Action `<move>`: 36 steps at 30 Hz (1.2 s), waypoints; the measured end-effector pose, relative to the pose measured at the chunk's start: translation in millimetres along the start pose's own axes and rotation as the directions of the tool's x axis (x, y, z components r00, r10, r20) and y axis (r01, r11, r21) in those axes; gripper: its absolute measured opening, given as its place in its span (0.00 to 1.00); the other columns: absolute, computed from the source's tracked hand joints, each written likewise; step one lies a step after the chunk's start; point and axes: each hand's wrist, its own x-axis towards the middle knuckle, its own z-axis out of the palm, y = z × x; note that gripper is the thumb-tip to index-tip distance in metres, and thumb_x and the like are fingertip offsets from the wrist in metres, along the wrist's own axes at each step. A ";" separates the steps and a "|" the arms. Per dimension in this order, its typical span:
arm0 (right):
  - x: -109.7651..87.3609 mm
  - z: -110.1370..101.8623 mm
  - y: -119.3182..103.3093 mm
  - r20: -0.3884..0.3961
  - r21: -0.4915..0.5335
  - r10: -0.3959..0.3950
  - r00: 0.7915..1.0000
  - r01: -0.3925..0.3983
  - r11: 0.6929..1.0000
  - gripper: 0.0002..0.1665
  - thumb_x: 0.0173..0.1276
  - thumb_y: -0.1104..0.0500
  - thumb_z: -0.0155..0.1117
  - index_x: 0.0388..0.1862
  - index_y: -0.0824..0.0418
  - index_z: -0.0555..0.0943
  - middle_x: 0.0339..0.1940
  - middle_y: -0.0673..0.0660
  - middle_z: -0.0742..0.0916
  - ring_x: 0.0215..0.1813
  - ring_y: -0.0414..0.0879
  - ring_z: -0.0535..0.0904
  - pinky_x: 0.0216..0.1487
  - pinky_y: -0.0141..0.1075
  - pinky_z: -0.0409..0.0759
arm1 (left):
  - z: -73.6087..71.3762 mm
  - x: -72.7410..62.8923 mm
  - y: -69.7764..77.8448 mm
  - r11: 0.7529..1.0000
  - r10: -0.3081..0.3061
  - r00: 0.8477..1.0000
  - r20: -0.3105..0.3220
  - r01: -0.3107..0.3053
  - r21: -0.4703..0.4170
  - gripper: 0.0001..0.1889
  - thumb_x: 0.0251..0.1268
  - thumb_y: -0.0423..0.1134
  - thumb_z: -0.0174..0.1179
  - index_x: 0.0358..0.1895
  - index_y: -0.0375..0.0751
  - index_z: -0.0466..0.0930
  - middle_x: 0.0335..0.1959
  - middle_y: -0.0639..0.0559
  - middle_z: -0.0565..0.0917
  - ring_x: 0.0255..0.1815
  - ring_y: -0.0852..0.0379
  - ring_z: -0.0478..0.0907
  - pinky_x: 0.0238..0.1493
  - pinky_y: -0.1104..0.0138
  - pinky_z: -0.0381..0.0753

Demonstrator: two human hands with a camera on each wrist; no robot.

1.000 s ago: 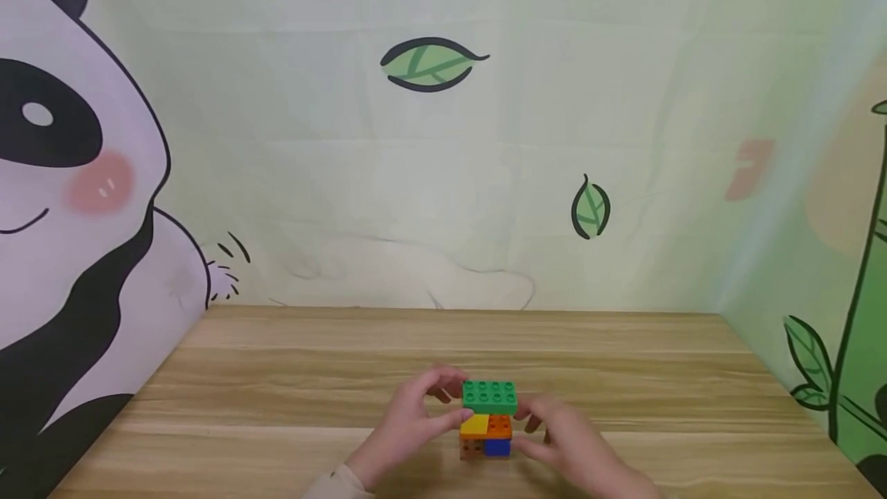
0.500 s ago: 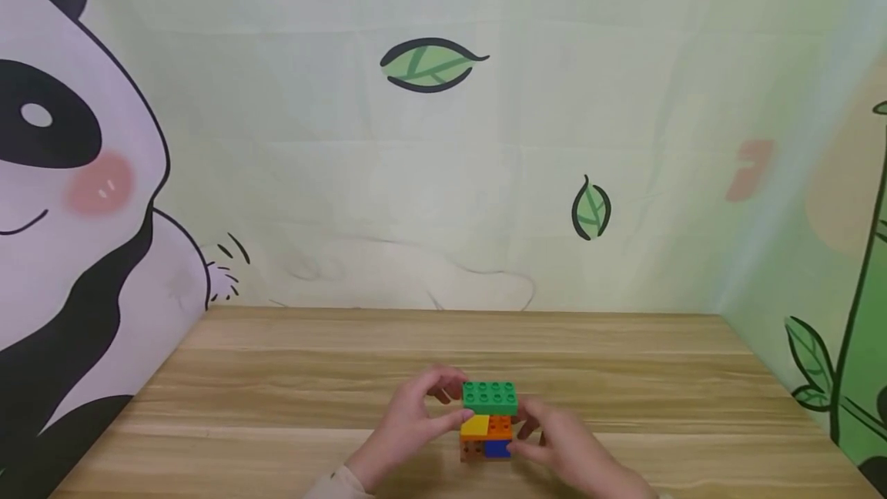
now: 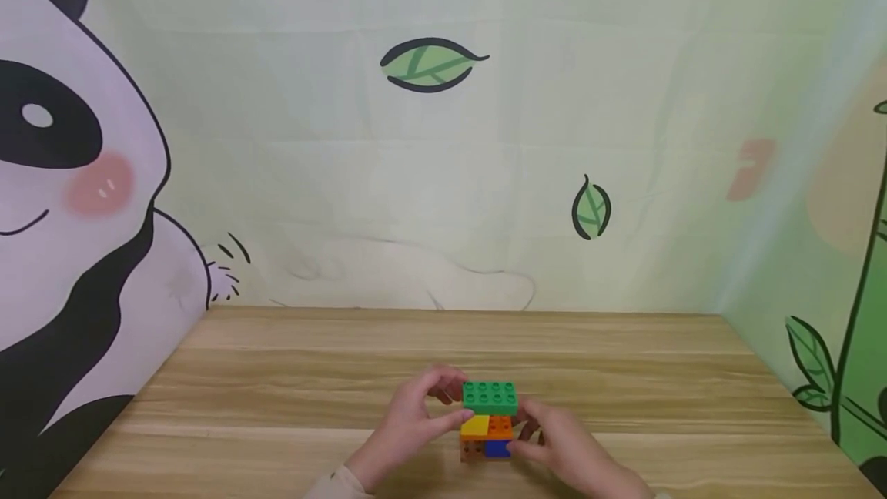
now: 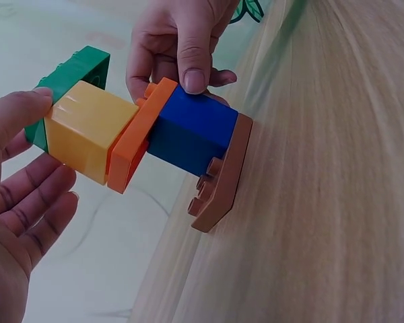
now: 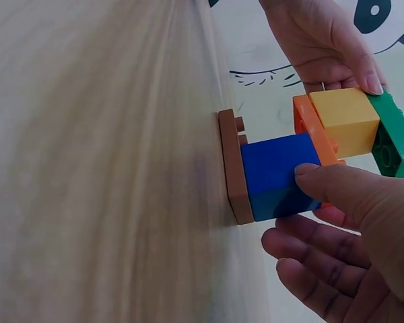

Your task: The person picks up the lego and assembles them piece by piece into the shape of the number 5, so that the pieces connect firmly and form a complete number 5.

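Note:
A stack of toy building bricks stands on the wooden table. At its bottom lies a brown flat brick [image 4: 229, 176], with a blue brick [image 5: 277, 169] on its right half. Above come an orange flat brick [image 4: 139, 140], a yellow brick [image 4: 87, 131] on the orange one's left half, and a green flat brick [image 3: 489, 399] on top. My left hand [image 3: 418, 416] pinches the green brick at its left end, thumb in front. From the right, my right hand [image 3: 564, 445] holds the blue brick, its thumb on the front face; its lower fingers are loosely bent.
The wooden table [image 3: 277, 376] reaches back to a pale cloth backdrop [image 3: 443, 175] printed with leaves. A printed panda [image 3: 76, 199] covers the left side, and printed plants show at the right.
My right hand has shifted slightly left, bringing its thumb from the blue brick's edge onto its front. The left hand and the stack look nearly still.

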 end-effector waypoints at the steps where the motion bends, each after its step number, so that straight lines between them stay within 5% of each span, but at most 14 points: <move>1: 0.1 -0.1 -0.3 0.000 0.000 -0.001 1.000 0.001 1.000 0.21 0.62 0.52 0.69 0.52 0.58 0.77 0.39 0.50 0.86 0.35 0.31 0.78 0.32 0.26 0.76 | 0.0 -0.2 0.1 1.000 -0.010 1.000 -0.001 0.010 -0.004 0.19 0.59 0.45 0.67 0.51 0.46 0.77 0.41 0.56 0.84 0.40 0.64 0.78 0.47 0.68 0.80; 11: -2.1 -0.3 -5.0 0.014 0.047 -0.018 1.000 0.017 0.999 0.26 0.63 0.52 0.67 0.55 0.63 0.75 0.39 0.52 0.86 0.34 0.31 0.77 0.35 0.27 0.78 | -0.5 -1.6 1.8 0.996 -0.068 0.997 -0.035 0.066 -0.068 0.19 0.60 0.45 0.66 0.52 0.43 0.77 0.40 0.51 0.84 0.39 0.63 0.78 0.46 0.66 0.80; 18: -2.3 -1.6 -8.8 0.071 0.125 0.038 0.997 -0.047 0.991 0.24 0.65 0.50 0.66 0.54 0.63 0.74 0.41 0.54 0.87 0.34 0.31 0.77 0.34 0.27 0.79 | -0.3 -0.2 0.8 0.985 -0.128 0.991 -0.046 0.121 -0.127 0.19 0.61 0.45 0.64 0.53 0.44 0.76 0.39 0.50 0.83 0.38 0.63 0.78 0.43 0.71 0.79; 36: -4.8 0.3 -5.2 0.179 0.352 0.101 0.979 -0.159 0.922 0.22 0.66 0.54 0.65 0.52 0.66 0.74 0.39 0.58 0.87 0.37 0.38 0.81 0.34 0.28 0.79 | 4.1 1.7 -8.2 0.968 -0.211 0.977 -0.042 0.203 -0.150 0.18 0.63 0.48 0.62 0.48 0.39 0.77 0.36 0.48 0.82 0.34 0.59 0.75 0.36 0.74 0.77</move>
